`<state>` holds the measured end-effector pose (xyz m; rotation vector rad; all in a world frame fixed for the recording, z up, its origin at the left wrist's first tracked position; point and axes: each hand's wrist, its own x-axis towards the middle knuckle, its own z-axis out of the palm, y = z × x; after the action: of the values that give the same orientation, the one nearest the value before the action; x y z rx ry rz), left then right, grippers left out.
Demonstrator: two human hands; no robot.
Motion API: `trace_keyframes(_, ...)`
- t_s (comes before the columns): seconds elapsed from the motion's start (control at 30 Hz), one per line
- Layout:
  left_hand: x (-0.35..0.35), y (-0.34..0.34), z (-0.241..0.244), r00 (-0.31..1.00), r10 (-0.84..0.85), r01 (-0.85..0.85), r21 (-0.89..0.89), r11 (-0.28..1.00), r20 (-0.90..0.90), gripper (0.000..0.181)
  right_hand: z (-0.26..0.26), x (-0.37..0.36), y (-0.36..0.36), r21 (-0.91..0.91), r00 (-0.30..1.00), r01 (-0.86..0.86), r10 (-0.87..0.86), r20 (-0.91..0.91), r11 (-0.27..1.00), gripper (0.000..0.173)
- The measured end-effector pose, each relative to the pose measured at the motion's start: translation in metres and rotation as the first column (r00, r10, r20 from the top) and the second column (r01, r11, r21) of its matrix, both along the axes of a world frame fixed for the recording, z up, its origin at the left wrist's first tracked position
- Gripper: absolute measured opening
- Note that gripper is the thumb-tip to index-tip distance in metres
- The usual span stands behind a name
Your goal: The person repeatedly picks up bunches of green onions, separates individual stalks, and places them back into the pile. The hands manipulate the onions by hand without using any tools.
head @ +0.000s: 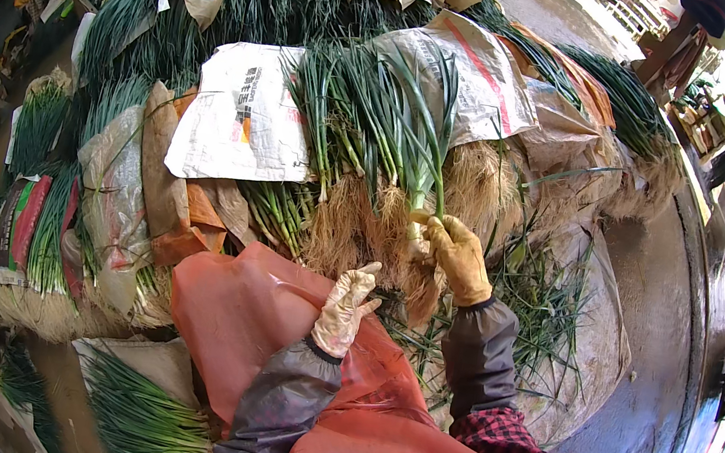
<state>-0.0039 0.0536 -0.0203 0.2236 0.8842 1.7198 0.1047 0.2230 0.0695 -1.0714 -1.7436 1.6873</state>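
My right hand (459, 257), in a stained yellowish glove, pinches the lower end of a green leafy stalk (440, 192). Right beside it stands a thick green onion (418, 193) with a pale shank, its roots hanging below my fingers. To the left lies a row of green onions (364, 115), leaves pointing away from me and tan roots (338, 223) towards me. My left hand (344, 311), in a pale soiled glove, is raised above the red plastic apron (246, 314) with its fingers apart and nothing visible in them.
A white woven sack (245, 120) and a red-striped sack (487, 84) lie over the onion pile. Loose leaf scraps (540, 300) litter a sheet (584, 383) at right. Another onion bundle (150, 405) lies at lower left. Wet floor (644, 301) borders the right side.
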Motion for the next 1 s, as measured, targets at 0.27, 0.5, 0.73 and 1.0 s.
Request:
trace_keyframes(0.27,0.048,0.002,-0.008,0.968,-0.212,0.217,-0.027,0.976,0.133,0.028,-0.078,0.024,-0.022,-0.248,0.984,0.140,-0.162,-0.068,0.959,0.034)
trace_keyframes(0.5,0.038,0.008,-0.007,0.984,-0.007,0.021,-0.076,0.997,0.180,0.025,-0.059,0.054,-0.085,0.584,0.930,-0.073,-0.157,0.334,0.809,0.031)
trace_keyframes(0.73,0.038,0.014,-0.008,0.983,0.130,-0.116,-0.112,0.987,0.131,0.024,-0.069,0.154,-0.102,0.174,0.784,0.059,-0.153,0.602,0.983,0.025)
trace_keyframes(1.0,0.048,0.008,-0.016,0.997,0.047,-0.051,-0.064,0.997,-0.059,0.021,-0.049,0.061,-0.071,-0.177,0.981,-0.149,0.168,0.097,0.973,0.043)
